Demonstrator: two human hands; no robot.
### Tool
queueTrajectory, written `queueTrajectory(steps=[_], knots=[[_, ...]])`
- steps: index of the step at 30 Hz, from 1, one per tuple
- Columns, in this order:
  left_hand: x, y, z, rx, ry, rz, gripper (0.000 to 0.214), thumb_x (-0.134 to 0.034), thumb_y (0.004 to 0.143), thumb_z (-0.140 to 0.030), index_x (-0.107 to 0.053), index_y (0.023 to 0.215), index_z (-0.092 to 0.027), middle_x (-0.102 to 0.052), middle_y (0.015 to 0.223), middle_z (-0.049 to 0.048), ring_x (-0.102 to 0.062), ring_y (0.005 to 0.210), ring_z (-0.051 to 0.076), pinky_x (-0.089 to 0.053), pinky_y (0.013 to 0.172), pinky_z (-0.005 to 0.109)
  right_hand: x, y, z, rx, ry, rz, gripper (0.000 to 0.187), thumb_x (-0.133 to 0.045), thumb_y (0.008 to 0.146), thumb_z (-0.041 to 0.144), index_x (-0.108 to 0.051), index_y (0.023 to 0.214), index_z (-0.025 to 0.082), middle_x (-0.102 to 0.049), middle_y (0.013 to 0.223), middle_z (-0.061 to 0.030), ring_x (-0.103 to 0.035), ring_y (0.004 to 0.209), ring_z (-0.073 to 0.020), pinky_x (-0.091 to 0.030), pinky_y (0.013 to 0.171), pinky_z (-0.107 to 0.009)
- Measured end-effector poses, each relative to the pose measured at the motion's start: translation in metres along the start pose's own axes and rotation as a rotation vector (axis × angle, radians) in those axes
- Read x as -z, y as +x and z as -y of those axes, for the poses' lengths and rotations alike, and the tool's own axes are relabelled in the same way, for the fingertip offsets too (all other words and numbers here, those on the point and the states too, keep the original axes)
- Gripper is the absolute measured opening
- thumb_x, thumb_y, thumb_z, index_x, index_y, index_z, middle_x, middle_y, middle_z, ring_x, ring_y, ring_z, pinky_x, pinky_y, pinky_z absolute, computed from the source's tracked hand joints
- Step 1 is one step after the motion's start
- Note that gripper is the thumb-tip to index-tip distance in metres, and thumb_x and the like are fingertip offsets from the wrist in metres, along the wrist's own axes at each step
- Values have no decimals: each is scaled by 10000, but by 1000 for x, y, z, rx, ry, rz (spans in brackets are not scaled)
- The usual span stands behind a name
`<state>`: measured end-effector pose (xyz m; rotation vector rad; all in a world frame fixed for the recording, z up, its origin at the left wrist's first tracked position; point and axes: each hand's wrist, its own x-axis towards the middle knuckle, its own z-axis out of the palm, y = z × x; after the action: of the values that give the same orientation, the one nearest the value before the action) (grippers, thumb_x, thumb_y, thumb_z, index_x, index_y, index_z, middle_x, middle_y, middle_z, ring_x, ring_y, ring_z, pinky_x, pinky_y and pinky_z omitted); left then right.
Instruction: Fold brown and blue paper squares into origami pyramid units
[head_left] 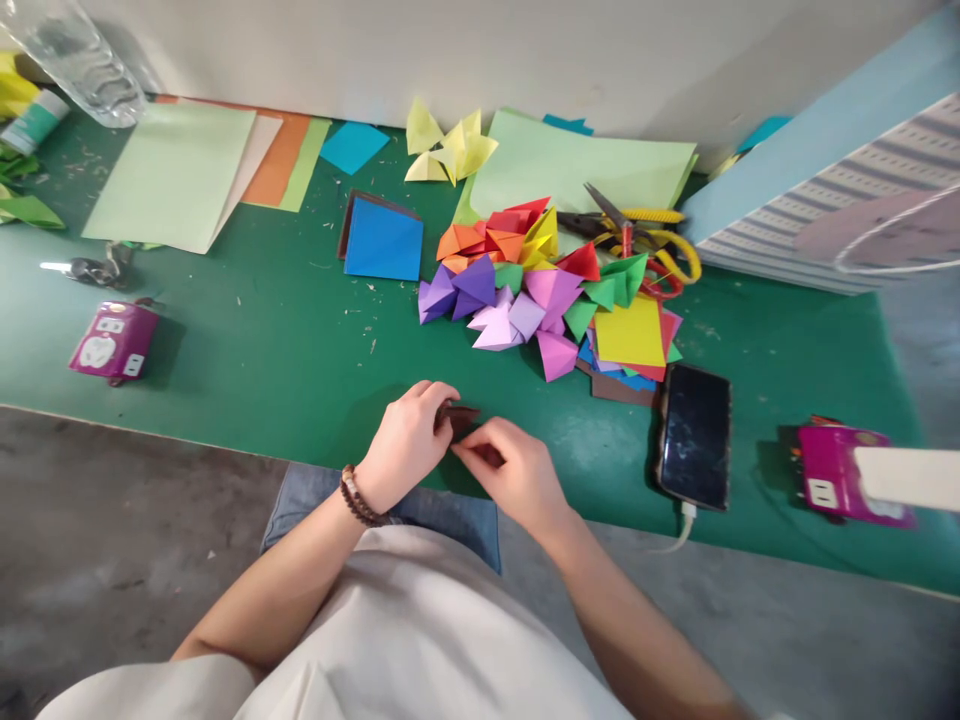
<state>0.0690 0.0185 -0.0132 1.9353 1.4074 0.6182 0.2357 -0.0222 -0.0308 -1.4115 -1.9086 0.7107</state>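
The left hand (409, 440), with a bead bracelet (358, 497) at the wrist, has its fingers curled and pinches the far-left end of the brown paper piece (459, 418). The right hand (514, 475) pinches the near-right end of the brown paper piece between thumb and forefinger.

The brown paper piece lies low on the green desk (262, 340), at its near edge, between both hands and largely covered by them.

Judged step: a fold is being pressed into the brown paper piece. The next crease calls for matched edges and firm fingertip pressure along the fold line.

- Beyond the brown paper piece: the pile of folded coloured paper units (517, 285).
- Beyond and right of it: the yellow-handled scissors (637, 235).
- Right of it: the smartphone (695, 435), cable attached.
- Beyond and left of it: the blue paper square (384, 240).
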Motion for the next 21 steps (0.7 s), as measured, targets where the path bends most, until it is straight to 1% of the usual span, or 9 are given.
queueTrajectory(steps=[2, 4, 6, 9, 13, 14, 16, 18, 21], knots=[[3, 0, 0, 32, -79, -8, 290, -557, 733, -19, -636, 950, -194, -657, 894, 9, -583, 661, 118, -496, 652, 240, 8, 4, 0, -215, 166, -86, 101, -617, 876, 311, -613, 911, 217, -647, 805, -11, -559, 587, -109, -456, 545, -243], [7, 1, -1, 77, -184, 2, 279, -565, 723, -21, -638, 931, -192, -667, 853, -11, -568, 611, 100, -489, 625, 226, 15, 7, -1, -356, 335, -134, 268, -639, 852, 359, -592, 1078, 222, -664, 954, -39, -555, 583, -100, -473, 532, -251], [12, 2, -3, 107, -282, 31, 278, -560, 724, -27, -637, 934, -192, -679, 839, -22, -575, 601, 92, -485, 611, 214, 19, 9, 0, -419, 468, -103, 377, -680, 810, 383, -582, 1138, 224, -672, 1006, -53, -575, 604, -105, -492, 541, -258], [17, 1, -8, 117, -382, 63, 249, -560, 757, -58, -631, 956, -190, -688, 853, -17, -595, 634, 94, -487, 620, 207, 17, 10, 5, -482, 538, -69, 290, -707, 778, 370, -644, 1008, 207, -682, 789, -18, -588, 587, -118, -491, 528, -249], [19, -10, -17, 153, -376, 5, 344, -641, 830, -293, -551, 1146, -189, -647, 1036, 28, -535, 606, 82, -463, 588, 228, 5, 10, 11, -556, 640, -251, 172, -699, 771, 328, -639, 867, 199, -632, 621, 30, -516, 453, -85, -417, 429, -214], [19, -14, -18, 167, -336, 19, 344, -647, 833, -359, -555, 1115, -184, -631, 1013, 27, -508, 587, 81, -439, 569, 233, 2, 9, 11, -572, 692, -298, 169, -702, 763, 319, -630, 858, 200, -630, 619, 37, -506, 438, -77, -407, 421, -209], [18, -21, -20, 177, -249, 91, 228, -587, 872, -404, -580, 868, -176, -583, 841, -4, -457, 563, 84, -381, 551, 242, -5, 10, 11, -604, 804, -354, 176, -709, 745, 308, -612, 845, 201, -624, 608, 49, -498, 423, -71, -398, 415, -204], [18, -25, -21, 176, -214, 144, 332, -473, 928, -348, -497, 643, -179, -492, 682, -24, -434, 565, 94, -342, 562, 250, -9, 10, 12, -633, 893, -359, 191, -716, 724, 304, -594, 829, 201, -623, 597, 54, -498, 417, -72, -395, 409, -202], [19, -25, -21, 195, -247, 127, 374, -396, 922, -249, -414, 554, -186, -424, 597, -30, -417, 567, 103, -312, 570, 259, -12, 9, 16, -664, 958, -322, 213, -722, 706, 314, -559, 795, 208, -623, 578, 57, -495, 404, -78, -392, 399, -206]])
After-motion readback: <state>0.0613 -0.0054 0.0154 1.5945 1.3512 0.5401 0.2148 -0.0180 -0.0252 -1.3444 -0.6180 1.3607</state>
